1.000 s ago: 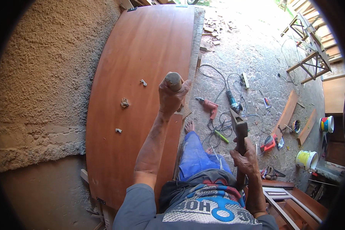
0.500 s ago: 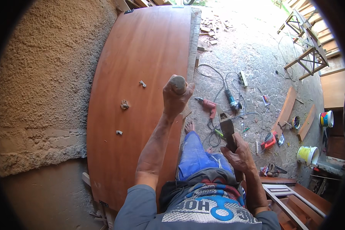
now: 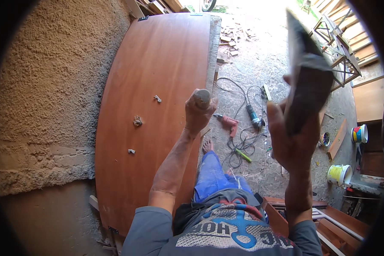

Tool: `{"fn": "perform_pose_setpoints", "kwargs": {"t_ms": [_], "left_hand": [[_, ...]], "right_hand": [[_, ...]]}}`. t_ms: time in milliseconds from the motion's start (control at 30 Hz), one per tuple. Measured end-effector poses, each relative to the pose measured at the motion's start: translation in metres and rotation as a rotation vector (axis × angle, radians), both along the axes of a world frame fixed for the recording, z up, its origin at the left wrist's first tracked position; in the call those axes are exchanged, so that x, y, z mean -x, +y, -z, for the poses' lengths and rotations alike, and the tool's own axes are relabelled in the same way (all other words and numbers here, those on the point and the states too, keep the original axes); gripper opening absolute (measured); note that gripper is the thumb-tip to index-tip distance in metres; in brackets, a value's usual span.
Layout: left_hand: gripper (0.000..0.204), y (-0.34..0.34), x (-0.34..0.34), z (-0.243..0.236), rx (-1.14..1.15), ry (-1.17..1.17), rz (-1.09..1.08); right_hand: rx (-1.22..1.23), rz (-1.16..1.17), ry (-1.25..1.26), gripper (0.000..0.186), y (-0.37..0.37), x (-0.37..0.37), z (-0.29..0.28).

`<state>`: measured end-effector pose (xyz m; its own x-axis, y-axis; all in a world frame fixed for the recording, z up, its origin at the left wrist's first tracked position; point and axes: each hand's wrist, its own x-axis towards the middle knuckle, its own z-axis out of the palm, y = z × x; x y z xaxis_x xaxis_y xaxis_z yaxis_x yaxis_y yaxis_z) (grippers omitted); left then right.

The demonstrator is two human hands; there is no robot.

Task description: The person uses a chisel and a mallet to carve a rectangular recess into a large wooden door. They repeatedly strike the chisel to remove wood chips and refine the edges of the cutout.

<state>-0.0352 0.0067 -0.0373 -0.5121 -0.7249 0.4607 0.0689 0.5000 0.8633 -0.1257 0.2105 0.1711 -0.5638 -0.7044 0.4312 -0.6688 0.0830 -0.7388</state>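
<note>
My left hand (image 3: 199, 112) is closed around an upright tool handle (image 3: 202, 97) at the right edge of a large reddish-brown wooden door panel (image 3: 158, 55). Only the handle's round, worn top shows; its lower end is hidden under the fist. On the right, my right hand (image 3: 296, 143) is raised close to the camera. It grips a dark, wedge-shaped block (image 3: 309, 81), slightly blurred and apart from the handle. Two small metal pieces (image 3: 157, 98) and a little heap of chips (image 3: 137, 120) lie on the panel.
A rough wall (image 3: 64, 85) borders the panel's left. A red drill (image 3: 229, 124), an angle grinder (image 3: 254, 116), cords and a green marker (image 3: 243, 155) lie on the floor. Buckets (image 3: 339, 175) and timber (image 3: 338, 138) stand or lie right. Frames (image 3: 328, 222) sit at lower right.
My right hand has swung up and forward with the dark block, from waist level to close before the camera. My left hand keeps its grip on the handle, almost in place.
</note>
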Motion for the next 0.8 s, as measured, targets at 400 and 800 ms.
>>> {"fn": "perform_pose_setpoints", "kwargs": {"t_ms": [400,800], "left_hand": [[0.025,-0.001,-0.008,0.004,0.358,-0.02,0.047],[0.014,-0.019,-0.043,-0.01,-0.416,0.251,0.053]], "right_hand": [[-0.398,-0.34,0.18,0.026,-0.029,0.002,0.049],[-0.411,-0.293,0.068,0.031,-0.014,0.01,0.074]]}}
